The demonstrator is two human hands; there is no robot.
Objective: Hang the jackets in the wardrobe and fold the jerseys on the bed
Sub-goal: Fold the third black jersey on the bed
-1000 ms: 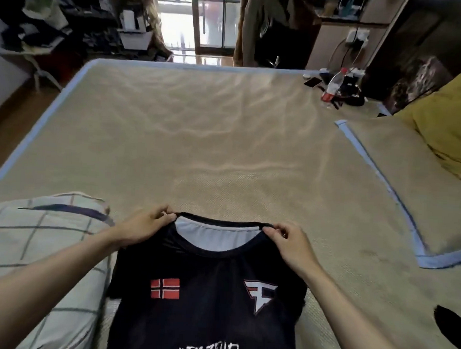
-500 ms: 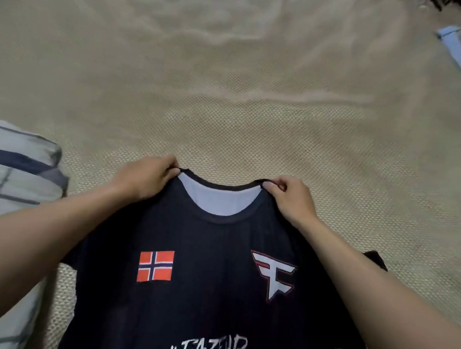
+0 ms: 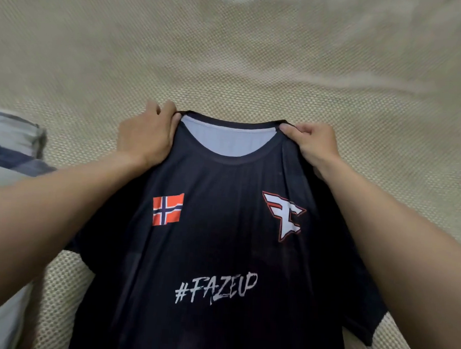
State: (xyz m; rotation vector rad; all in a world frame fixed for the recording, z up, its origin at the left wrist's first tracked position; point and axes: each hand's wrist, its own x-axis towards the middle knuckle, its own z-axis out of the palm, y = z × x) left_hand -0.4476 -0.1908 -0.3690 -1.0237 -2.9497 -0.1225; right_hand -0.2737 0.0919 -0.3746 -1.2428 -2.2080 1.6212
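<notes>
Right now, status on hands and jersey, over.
Left hand and right hand pinch the collar. Black jersey front-up on woven mat, unfolded. Checked pillow at left, apart.

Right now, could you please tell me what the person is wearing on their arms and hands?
Nothing shows on either. The left hand and right hand are bare, with no gloves, rings or watch visible. Both forearms are uncovered as far as the picture's edges, so no sleeves appear.

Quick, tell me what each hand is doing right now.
Left hand: grips the jersey at the collar.
Right hand: pinches the jersey's collar.
</notes>
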